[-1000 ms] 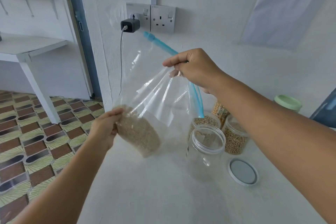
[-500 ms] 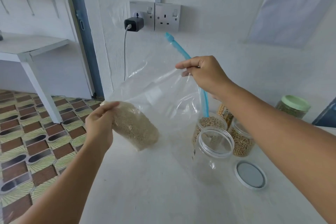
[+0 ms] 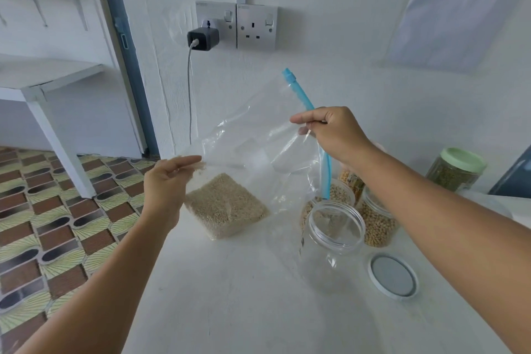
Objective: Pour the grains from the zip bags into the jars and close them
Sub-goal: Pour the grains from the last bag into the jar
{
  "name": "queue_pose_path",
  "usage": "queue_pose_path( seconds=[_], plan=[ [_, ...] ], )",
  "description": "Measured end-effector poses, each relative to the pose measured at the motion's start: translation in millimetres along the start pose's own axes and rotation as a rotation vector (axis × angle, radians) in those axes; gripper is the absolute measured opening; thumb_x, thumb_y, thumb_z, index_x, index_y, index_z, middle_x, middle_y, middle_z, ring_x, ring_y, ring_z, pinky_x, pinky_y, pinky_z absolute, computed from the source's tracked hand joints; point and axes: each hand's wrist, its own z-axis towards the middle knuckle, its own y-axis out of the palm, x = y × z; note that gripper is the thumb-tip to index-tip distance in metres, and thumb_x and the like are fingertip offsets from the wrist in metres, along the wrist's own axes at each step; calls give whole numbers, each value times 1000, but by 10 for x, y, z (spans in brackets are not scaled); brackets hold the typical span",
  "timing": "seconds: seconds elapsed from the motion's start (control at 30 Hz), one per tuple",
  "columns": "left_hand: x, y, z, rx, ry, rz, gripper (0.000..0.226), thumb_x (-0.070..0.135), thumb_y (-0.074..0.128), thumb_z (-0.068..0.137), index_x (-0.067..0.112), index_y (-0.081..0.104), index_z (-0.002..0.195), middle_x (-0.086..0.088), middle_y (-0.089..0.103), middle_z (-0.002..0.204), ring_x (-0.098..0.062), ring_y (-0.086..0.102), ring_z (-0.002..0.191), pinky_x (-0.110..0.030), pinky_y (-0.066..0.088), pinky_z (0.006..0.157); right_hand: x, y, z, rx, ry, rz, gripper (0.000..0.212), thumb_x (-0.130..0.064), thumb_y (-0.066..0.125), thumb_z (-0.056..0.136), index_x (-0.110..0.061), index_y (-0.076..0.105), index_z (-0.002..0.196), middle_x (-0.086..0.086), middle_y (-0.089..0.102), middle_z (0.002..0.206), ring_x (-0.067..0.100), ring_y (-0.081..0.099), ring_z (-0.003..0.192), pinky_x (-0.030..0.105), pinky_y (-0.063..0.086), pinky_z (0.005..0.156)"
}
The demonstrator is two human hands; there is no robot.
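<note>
Head camera view: a clear plastic zip bag with a blue zipper strip (image 3: 258,158) hangs in the air over a white table (image 3: 230,296), held between both hands. The right hand (image 3: 334,135) pinches the bag's open mouth just beside the blue strip, which runs steeply from upper left down toward an empty clear plastic jar (image 3: 333,241). The strip's lower end hangs just above the jar's open rim. The left hand (image 3: 169,181) pinches the bag's far bottom corner with thumb and fingers. The pale grains (image 3: 227,204) sit heaped in the lowest part of the bag, beside the left hand and to the left of the jar, lower than the mouth.

So the coming pour seems to turn on this: the mouth is already at the jar on the right side, while the grains lie at the left end, and the left hand would need to rise to send them along the bag. A round white-rimmed grey lid (image 3: 393,276) lies flat on the table just right of the jar. Behind it stand filled jars, one with a green lid (image 3: 457,168).
</note>
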Motion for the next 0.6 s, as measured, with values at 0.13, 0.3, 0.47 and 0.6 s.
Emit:
queue_pose_path(
  seconds=[0.13, 0.3, 0.47, 0.6],
  plan=[
    [-8, -1, -63, -86, -120, -73, 30, -2, 60, 100, 18, 82, 105, 1, 78, 109, -12, 66, 104, -35, 49, 107, 86, -22, 1, -31, 10, -14, 44, -2, 55, 102, -36, 82, 95, -4, 79, 94, 10, 74, 98, 41, 55, 106],
    [-95, -133, -91, -154, -287, -163, 35, -4, 56, 101, 18, 84, 99, 3, 74, 91, -20, 52, 92, -34, 42, 87, 148, -41, -45, -24, 23, -5, 44, -3, 54, 101, -35, 83, 95, -5, 79, 94, 8, 74, 98, 40, 54, 106],
    [-38, -55, -62, -106, -279, -167, 27, 4, 63, 100, 23, 79, 112, 10, 76, 100, -17, 59, 101, -32, 43, 90, 112, -44, -60, -36, 6, -7, 45, 0, 53, 102, -34, 82, 94, -8, 79, 96, 7, 74, 97, 38, 54, 107],
    [-15, -104, -38, 7, -163, -215, 24, 8, 74, 93, 29, 82, 100, 9, 78, 109, -17, 64, 118, -37, 37, 115, 176, -78, -79, -16, 20, -14, 41, -1, 54, 102, -31, 82, 98, -7, 79, 99, 8, 75, 96, 37, 53, 108]
  ],
)
